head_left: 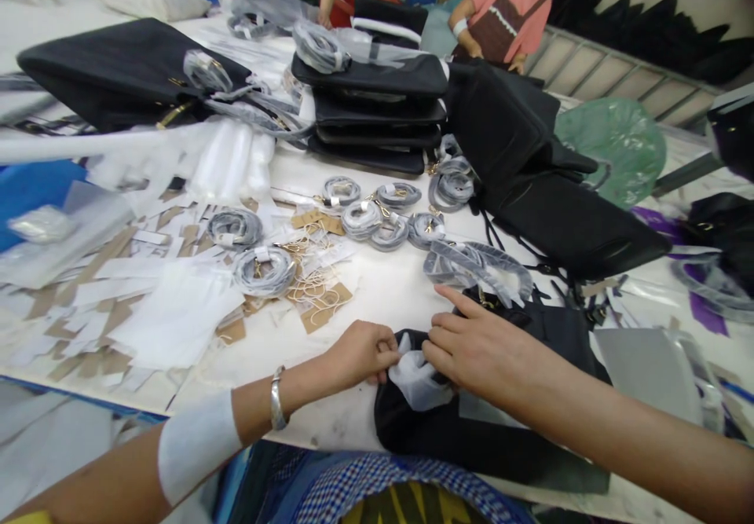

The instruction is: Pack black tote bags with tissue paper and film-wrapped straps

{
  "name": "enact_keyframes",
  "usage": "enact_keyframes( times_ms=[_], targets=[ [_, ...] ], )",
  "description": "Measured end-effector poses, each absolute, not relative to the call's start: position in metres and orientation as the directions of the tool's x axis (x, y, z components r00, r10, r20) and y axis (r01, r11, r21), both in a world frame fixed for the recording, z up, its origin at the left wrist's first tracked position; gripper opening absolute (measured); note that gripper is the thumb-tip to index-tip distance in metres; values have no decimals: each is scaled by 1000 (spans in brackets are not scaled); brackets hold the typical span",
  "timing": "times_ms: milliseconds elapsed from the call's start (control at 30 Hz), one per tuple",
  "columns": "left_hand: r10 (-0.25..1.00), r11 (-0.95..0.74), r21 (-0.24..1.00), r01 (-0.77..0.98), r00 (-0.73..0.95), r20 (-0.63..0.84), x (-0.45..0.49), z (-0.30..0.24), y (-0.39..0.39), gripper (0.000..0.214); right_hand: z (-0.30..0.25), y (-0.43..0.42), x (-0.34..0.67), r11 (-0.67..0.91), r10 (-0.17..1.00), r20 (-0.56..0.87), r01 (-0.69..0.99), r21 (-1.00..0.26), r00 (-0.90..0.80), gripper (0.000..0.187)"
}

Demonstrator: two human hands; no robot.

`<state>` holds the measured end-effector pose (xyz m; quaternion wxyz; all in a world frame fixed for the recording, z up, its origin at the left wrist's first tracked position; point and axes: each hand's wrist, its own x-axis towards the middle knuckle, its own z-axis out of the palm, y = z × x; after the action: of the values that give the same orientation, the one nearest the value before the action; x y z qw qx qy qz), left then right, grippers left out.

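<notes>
A black bag (500,445) lies on the table close in front of me. White translucent wrapping (421,386) is bunched at the bag's left end. My left hand (368,353) pinches the left edge of this wrapping, its fingers closed. My right hand (471,343) is bent over the wrapping from the right, the index finger stretched out and the other fingers curled on the sheet. Exactly what its fingertips grip is hidden behind the hand. A plastic-wrapped strap (477,269) lies just beyond my right hand.
Coiled wrapped straps (386,214) lie mid-table. Behind them stand stacked black bags (377,111), with more black bags (565,218) to the right. Paper strips (170,304) and corded tags (321,296) spread leftward. Two people (500,17) stand across the table.
</notes>
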<state>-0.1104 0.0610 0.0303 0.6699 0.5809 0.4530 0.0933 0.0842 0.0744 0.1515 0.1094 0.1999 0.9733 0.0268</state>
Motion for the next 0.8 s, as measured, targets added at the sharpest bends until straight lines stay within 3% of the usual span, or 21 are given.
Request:
enact_keyframes(
  times_ms=[67, 133, 267, 367, 600, 700, 800],
  targets=[
    [595, 385, 850, 358, 608, -526, -112, 27, 55, 18, 151, 75, 82, 921, 390, -227, 382, 81, -892, 17],
    [564, 337, 852, 401, 638, -524, -113, 25, 54, 20, 151, 75, 79, 922, 384, -264, 381, 65, -885, 17],
    [722, 55, 834, 549, 555, -414, -110, 27, 57, 8, 149, 83, 78, 929, 364, -313, 367, 53, -877, 7],
    [811, -69, 804, 591, 502, -300, -109, 37, 52, 8, 146, 90, 81, 933, 355, -298, 357, 51, -886, 23],
    [803, -245, 857, 453, 591, -83, -137, 39, 16, 36, 147, 90, 85, 942, 332, -307, 327, 70, -892, 23],
    [793, -254, 859, 445, 604, -79, -150, 21, 6, 41, 161, 83, 96, 950, 313, -228, 297, 100, -922, 39],
    [799, -231, 841, 489, 589, -123, -160, 9, 0, 50, 184, 58, 128, 897, 419, -17, 411, 164, -908, 50]
  ],
)
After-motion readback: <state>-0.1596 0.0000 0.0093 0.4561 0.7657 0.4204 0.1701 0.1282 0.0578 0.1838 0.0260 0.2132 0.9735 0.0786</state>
